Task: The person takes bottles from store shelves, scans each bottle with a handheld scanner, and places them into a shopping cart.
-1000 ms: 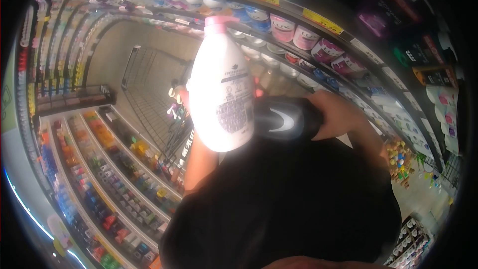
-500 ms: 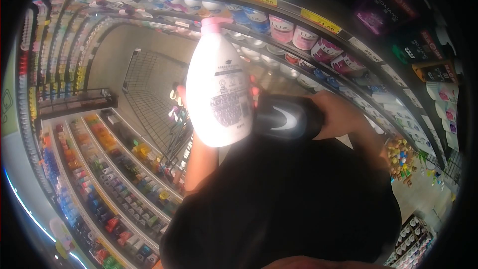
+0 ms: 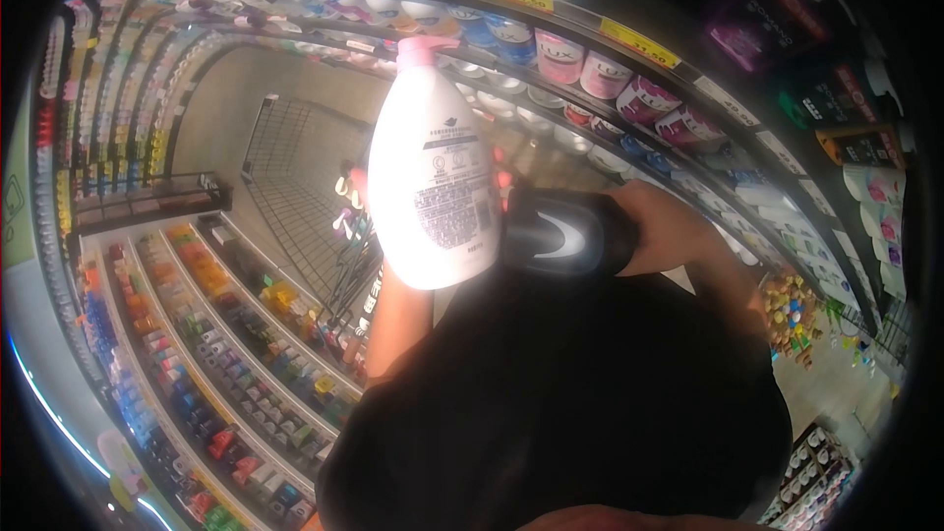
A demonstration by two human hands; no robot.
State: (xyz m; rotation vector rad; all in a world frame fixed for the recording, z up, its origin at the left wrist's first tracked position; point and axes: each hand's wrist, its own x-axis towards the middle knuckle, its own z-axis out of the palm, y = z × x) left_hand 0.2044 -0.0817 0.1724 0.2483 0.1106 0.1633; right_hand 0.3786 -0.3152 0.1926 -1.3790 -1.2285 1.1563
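A white pump bottle (image 3: pixel 433 177) with a pink pump top is held upright, its printed back label facing me. My left hand (image 3: pixel 360 195) is wrapped round it from behind, with only fingertips showing at both edges. Beside it on the right is a dark bottle (image 3: pixel 560 234) with a pale curved mark, its end pointing towards the white bottle. My right hand (image 3: pixel 654 228) grips this dark bottle from the right. The two bottles are close together, and the white one stands partly in front.
A wire shopping cart (image 3: pixel 295 192) stands on the floor behind the left forearm. Shelves of bottles (image 3: pixel 559 57) with price tags run along the top and right. Shelves of small packages (image 3: pixel 211 354) fill the lower left.
The white bottle has shifted slightly left and its label has come into clearer view. Both hands keep their hold.
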